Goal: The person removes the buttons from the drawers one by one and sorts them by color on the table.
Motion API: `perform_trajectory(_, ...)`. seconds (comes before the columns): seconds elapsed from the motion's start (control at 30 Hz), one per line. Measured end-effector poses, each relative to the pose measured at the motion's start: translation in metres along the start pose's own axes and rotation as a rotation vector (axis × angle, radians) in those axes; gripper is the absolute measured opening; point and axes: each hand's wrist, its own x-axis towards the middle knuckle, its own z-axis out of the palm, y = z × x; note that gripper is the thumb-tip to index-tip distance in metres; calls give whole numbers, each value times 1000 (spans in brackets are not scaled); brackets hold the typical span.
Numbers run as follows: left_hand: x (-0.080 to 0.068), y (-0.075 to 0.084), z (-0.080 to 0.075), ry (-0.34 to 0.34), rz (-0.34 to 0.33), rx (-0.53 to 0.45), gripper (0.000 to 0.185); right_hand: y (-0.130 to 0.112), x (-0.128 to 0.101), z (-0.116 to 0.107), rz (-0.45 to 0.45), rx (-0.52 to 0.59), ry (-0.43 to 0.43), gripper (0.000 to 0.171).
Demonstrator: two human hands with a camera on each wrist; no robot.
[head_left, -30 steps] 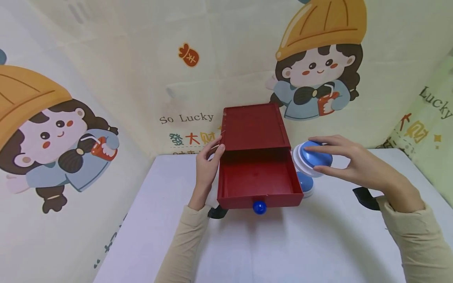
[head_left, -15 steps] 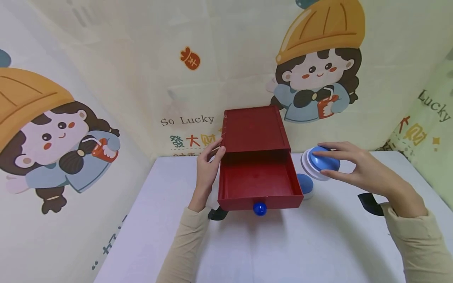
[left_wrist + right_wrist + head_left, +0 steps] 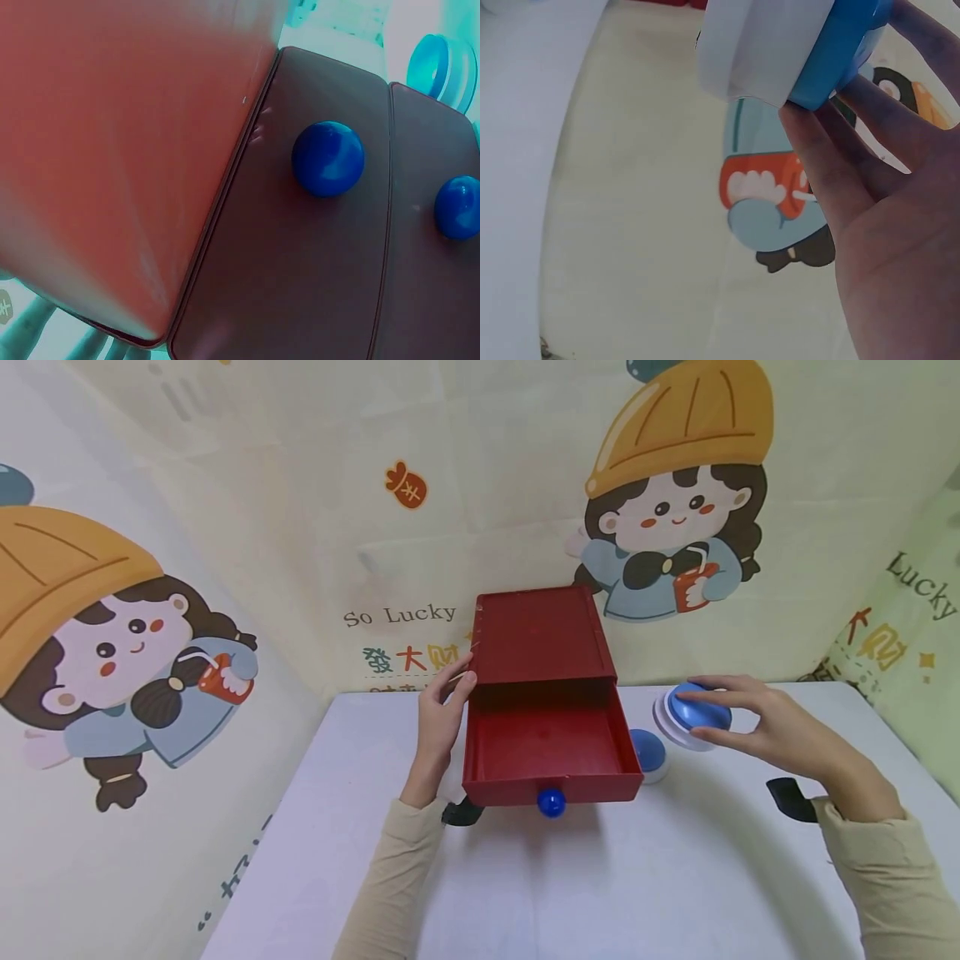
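A red drawer box (image 3: 542, 639) stands at the middle of the table with one drawer (image 3: 551, 743) pulled out, its inside bare and a blue knob (image 3: 551, 802) on its front. My left hand (image 3: 441, 718) rests on the box's left side, fingers fairly straight. In the left wrist view two dark red fronts each carry a round blue knob (image 3: 328, 159). Right of the box, my right hand (image 3: 772, 718) holds a round white thing with a blue domed top (image 3: 701, 708), tilted, between thumb and fingers. Its white body (image 3: 757, 45) faces away from the palm in the right wrist view.
A second round blue-topped white piece (image 3: 648, 752) sits on the table close against the box's right side, partly hidden by it. Behind the white table (image 3: 615, 885) hangs a printed cloth (image 3: 487, 518) with cartoon figures; it also covers both sides.
My right hand has moved right and slightly down with the round blue-and-white thing, away from the box. My left hand and the open drawer have stayed put.
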Motion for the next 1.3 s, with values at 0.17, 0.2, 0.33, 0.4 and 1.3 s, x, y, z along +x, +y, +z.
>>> perform_trajectory(0.17,0,0,1,4,-4,-7,41,12,-4,6,22,-7,-15,54)
perform_trajectory(0.2,0,0,1,4,-4,-7,41,15,-5,7,19,-9,-18,54)
perform_trajectory(0.33,0,-1,0,-3,1,-2,42,25,-8,13,32,4,-25,53)
perform_trajectory(0.4,0,-1,0,-3,4,2,42,29,-8,16,50,12,-36,52)
perform_trajectory(1.3,8,-31,-5,-39,85,-2,47,60,-14,42,210,73,-109,52)
